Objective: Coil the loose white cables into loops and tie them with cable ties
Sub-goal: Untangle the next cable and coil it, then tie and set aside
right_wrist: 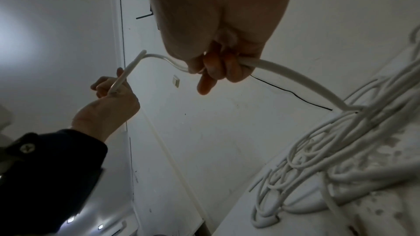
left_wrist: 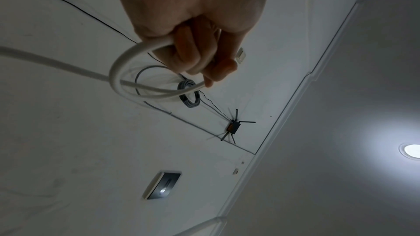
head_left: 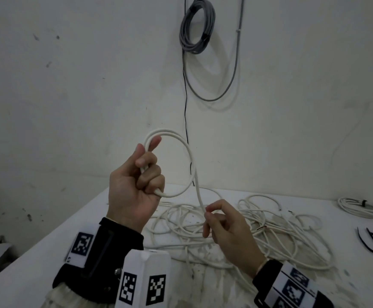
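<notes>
the left hand [head_left: 134, 185] grips a small loop of white cable [head_left: 187, 156]. the right hand [head_left: 227, 230] pinches the same cable above the loose pile [head_left: 270, 241] on the bench [head_left: 47, 252].

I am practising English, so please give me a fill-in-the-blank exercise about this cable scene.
1. The left hand holds a ____ of white cable.
2. The right hand pinches the strand above the loose ____ on the table.
3. A tied grey coil hangs on the ____.

Missing words: loop; tangle; wall
</notes>
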Demonstrator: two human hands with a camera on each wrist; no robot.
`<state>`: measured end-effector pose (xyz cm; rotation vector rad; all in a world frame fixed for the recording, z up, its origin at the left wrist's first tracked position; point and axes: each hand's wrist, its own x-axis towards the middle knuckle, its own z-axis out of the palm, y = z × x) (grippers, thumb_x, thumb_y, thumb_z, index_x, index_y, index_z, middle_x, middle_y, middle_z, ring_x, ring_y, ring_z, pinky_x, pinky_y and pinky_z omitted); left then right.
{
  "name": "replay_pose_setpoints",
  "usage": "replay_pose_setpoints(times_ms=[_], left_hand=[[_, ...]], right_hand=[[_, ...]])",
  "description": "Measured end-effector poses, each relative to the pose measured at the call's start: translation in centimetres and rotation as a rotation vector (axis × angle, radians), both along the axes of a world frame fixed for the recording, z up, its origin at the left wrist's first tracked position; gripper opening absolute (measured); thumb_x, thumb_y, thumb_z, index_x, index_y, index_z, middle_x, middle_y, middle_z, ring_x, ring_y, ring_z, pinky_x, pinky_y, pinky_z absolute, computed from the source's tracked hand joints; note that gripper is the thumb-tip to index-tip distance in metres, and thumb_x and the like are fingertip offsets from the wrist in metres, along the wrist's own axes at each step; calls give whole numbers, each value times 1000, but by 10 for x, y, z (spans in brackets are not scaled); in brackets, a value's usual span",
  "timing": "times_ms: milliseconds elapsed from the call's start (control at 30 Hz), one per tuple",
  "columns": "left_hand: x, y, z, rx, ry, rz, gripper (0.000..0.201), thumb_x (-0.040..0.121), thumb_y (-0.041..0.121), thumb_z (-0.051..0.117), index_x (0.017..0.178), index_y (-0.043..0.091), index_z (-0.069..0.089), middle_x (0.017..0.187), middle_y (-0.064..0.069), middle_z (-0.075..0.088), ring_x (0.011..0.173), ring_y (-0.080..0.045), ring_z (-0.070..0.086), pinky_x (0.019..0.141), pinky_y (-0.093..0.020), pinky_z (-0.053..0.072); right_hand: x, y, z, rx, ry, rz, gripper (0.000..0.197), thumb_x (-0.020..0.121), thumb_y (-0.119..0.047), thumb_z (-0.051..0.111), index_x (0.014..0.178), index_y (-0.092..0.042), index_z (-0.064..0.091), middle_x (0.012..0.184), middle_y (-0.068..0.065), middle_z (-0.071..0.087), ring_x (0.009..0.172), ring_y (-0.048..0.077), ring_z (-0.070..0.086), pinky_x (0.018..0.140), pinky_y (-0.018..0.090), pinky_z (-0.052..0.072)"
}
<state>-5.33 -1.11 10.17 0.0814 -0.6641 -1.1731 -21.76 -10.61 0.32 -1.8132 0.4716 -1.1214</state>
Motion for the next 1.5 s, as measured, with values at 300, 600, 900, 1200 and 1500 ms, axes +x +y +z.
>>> replay_pose_setpoints(times_ms=[300,600,900,1200,1500], left_hand=[[-9,-4,3,58,-35,307,22,83,24,50,97,9,59,54,11,51,28,-5,26,33,-12,22],[-37,-6,-13,-53,-461,740,23,83,20,53,99,20,70,90,2,74,58,-10,64,58,-18,51],[-30,-26,-35,-551,-1662,1662,29,89,12,59,118,6,60,83,-1,74,56,-11,65,43,-24,49],[-21,-25,-36,-481,-1934,1714,32,94,21,47,106,0,69,65,-2,68,35,-18,48,31,-21,37],[-53,-12,-36,-83,-1366,789,31,92,30,45,76,11,64,48,9,39,45,-2,32,45,-15,26]], right_hand=[[-12,7,-18,-170,265,185,47,97,-4,44,136,-29,43,82,-6,65,73,6,59,78,16,45],[-13,21,12,-408,210,182,11,93,-14,46,98,-22,52,75,-11,62,55,5,46,58,19,41],[-27,25,45,-639,167,49,17,93,-14,48,107,-11,59,77,-10,59,65,10,54,61,19,43],[-45,-13,51,-689,397,-113,21,95,-31,47,83,-17,56,67,-16,48,65,-2,45,62,12,35],[-44,-16,82,-803,134,-233,33,91,-37,45,108,-21,68,74,-11,44,72,1,42,68,10,35]])
